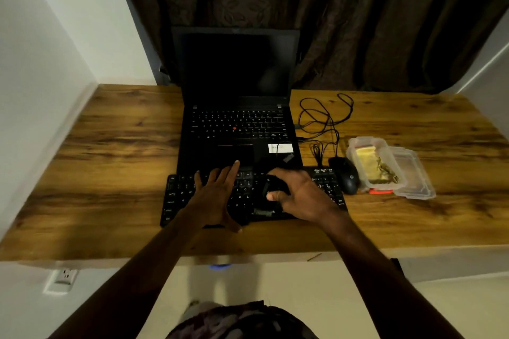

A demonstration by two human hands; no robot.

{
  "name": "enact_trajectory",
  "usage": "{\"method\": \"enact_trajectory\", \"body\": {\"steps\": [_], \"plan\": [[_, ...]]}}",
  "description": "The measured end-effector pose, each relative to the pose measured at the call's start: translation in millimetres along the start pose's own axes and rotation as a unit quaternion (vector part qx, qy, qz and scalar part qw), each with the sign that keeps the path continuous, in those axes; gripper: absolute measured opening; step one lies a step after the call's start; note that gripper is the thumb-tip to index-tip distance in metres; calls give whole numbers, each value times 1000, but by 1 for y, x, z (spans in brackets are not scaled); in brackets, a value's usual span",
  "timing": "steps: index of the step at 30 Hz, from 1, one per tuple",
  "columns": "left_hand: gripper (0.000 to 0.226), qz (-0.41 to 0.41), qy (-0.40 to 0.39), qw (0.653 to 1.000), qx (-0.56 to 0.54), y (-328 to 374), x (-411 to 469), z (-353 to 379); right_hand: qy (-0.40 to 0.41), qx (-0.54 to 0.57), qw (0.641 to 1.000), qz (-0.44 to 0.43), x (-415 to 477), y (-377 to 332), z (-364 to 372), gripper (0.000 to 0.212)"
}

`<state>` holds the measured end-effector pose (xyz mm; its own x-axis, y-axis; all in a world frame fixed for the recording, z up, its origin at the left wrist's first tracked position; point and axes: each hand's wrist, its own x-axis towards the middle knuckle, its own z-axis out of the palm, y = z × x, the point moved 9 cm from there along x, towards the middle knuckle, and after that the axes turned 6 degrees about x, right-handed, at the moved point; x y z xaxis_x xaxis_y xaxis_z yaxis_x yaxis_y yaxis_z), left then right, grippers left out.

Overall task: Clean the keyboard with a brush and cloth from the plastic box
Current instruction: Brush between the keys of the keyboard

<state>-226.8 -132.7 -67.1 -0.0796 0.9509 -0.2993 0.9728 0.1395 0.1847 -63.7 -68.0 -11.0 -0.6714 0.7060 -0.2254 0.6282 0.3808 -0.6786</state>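
Note:
A black keyboard (176, 198) lies on the wooden desk (110, 146) in front of an open laptop. My left hand (217, 192) rests flat on the keyboard's left half, fingers straight and spread. My right hand (303, 195) is over the keyboard's right half and grips a black object (271, 187) that looks like a brush; its details are too dark to make out. The clear plastic box (355, 146) stands open to the right, with a yellow cloth (367, 162) inside.
The laptop (237, 124) is open with a dark screen. A black mouse (347, 176) and tangled cables (322, 118) lie between keyboard and box. The box lid (416, 173) lies beside the box, a small red item (380, 191) in front. A wall borders the desk's left.

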Motion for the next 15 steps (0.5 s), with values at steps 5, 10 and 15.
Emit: {"method": "enact_trajectory", "body": {"steps": [5, 10, 15], "plan": [[166, 6, 2, 1000, -11, -1, 1, 1, 124, 5, 992, -4, 5, -9, -20, 44], [163, 8, 7, 1000, -4, -2, 1, 1, 137, -24, 990, 17, 5, -12, -16, 43], [160, 8, 2, 1000, 24, 0, 3, 1, 102, 16, 992, 74, -20, 7, 2, 50]]}}
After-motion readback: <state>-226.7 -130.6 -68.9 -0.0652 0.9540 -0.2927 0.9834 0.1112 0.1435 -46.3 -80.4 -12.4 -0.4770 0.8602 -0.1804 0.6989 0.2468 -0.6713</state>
